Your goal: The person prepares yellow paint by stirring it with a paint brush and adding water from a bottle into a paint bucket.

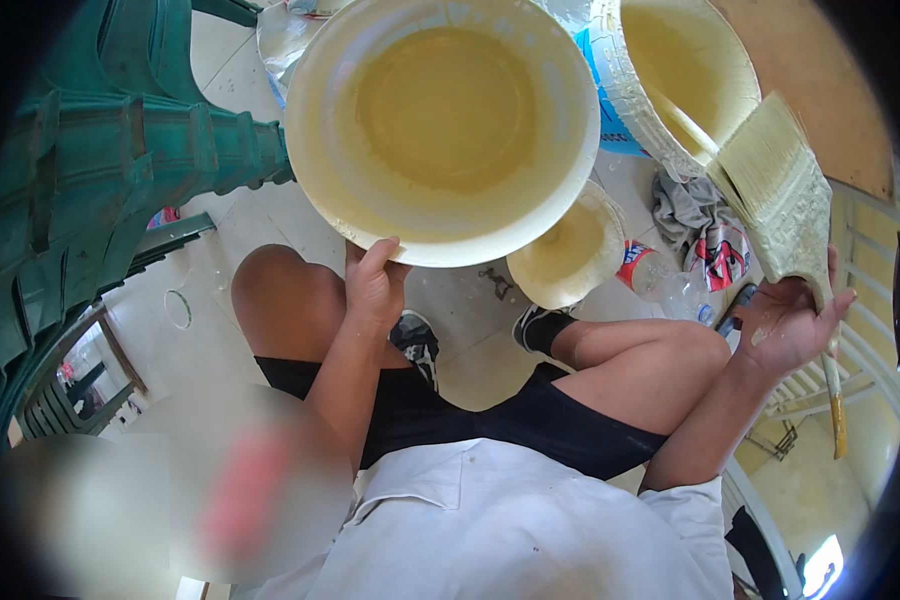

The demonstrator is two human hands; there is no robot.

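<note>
My left hand [375, 285] is closed on the near rim of a large white basin [442, 250], thumb over the edge. A pale yellow layer of what looks like liquid lies in its bottom. At the right, my right hand [790, 325] holds a wide paintbrush [785, 190] with its bristles pointing up and away. The brush is coated in cream-coloured material, and its thin handle hangs below the hand. Close to the bristles stands a bucket [610, 60] with yellowish contents and a stick in it. A smaller cream-smeared container [570, 250] sits partly behind the basin.
Stacked green plastic chairs [60, 190] fill the left side. Clear plastic bottles [665, 280] and a grey cloth [685, 215] lie on the tiled floor beyond my knee. A brown board [810, 60] is at upper right, and a white metal railing [860, 350] runs along the right.
</note>
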